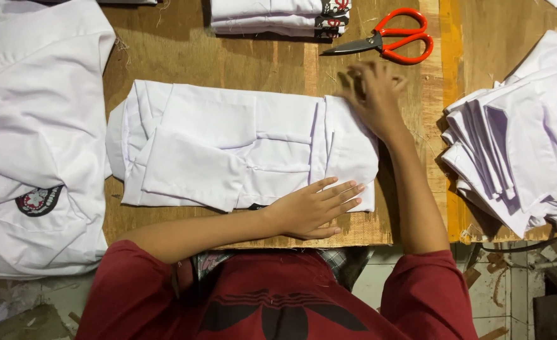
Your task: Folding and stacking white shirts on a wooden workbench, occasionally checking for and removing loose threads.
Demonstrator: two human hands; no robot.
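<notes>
left hand (313, 211): my palm flat, open, pressing folded white shirt (241, 148) at 6 o'clock.
right hand (373, 94): my blurred fingers loosely on its 3 o'clock edge; grip unclear.
risk: i judge the fold could spring open if my pressure slips.

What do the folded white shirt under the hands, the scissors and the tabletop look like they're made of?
Folded shirt: thin matte woven cloth, probably cotton or a blend; it creases sharply and its layers show through.
Scissors: dark metal blades, glossy orange handles that look plastic.
Table: bare unvarnished plywood or board, with visible grain and scuffs.
</notes>
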